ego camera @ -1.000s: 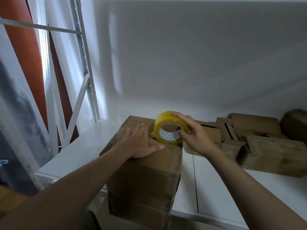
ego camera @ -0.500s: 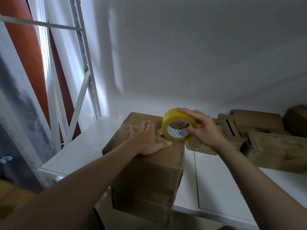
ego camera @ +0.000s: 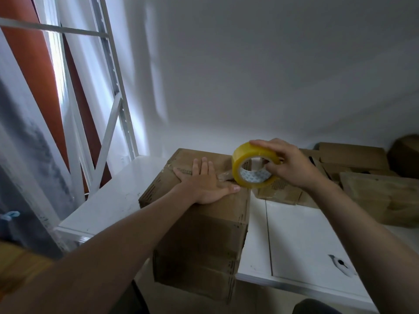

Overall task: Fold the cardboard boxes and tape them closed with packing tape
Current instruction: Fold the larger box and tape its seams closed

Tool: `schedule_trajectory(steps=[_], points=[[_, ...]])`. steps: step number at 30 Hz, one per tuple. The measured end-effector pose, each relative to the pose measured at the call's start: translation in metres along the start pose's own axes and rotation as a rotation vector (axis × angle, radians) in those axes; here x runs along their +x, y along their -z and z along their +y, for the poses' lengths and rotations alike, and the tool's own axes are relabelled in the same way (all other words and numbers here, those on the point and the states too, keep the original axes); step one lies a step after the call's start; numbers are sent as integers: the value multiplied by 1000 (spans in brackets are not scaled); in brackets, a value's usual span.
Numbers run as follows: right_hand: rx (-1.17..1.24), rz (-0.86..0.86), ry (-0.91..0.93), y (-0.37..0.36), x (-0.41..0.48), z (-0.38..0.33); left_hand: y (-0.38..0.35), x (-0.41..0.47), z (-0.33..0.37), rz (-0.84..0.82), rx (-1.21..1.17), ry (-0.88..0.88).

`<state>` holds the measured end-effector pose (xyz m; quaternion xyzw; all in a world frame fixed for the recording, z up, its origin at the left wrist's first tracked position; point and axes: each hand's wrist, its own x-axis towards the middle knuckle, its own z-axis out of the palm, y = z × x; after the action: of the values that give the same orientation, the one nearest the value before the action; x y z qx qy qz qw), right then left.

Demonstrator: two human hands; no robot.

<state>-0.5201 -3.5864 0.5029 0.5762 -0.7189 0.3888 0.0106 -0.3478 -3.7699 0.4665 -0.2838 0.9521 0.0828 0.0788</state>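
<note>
A closed brown cardboard box (ego camera: 204, 234) stands at the front edge of the white table (ego camera: 301, 250), hanging partly over it. My left hand (ego camera: 205, 181) lies flat on the box top with fingers straight, pressing it down. My right hand (ego camera: 288, 164) grips a yellow roll of packing tape (ego camera: 251, 165) held upright just above the box's right top edge, fingers over the rim and thumb inside the core. A short clear strip of tape runs from the roll down to the box top beside my left hand.
Several folded and flattened cardboard boxes (ego camera: 371, 191) are piled at the right back of the table. A small white utility knife (ego camera: 342, 265) lies near the table's front right. A white metal rack frame (ego camera: 108, 123) stands at the left against the wall.
The tape roll in my right hand has moved right and slightly up, away from my left hand, drawing out tape. My left hand stays flat on the box.
</note>
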Motion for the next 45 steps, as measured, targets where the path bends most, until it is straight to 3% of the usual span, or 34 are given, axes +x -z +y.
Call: schedule_trajectory(steps=[6, 10, 16, 27, 40, 45], points=[[168, 85, -17, -19, -15, 1, -9, 5, 6, 87, 55, -268], [76, -36, -9, -15, -2, -5, 2, 7, 38, -69, -7, -86], [20, -15, 7, 0, -8, 3, -12, 12, 39, 45, -17, -43], [-215, -74, -139, 30, -43, 25, -14, 7, 37, 97, 1, -32], [-219, -128, -240, -28, -51, 34, -10, 1, 39, 89, 14, -46], [-175, -102, -258, -32, -56, 37, -14, -20, 64, -8, 82, -165]])
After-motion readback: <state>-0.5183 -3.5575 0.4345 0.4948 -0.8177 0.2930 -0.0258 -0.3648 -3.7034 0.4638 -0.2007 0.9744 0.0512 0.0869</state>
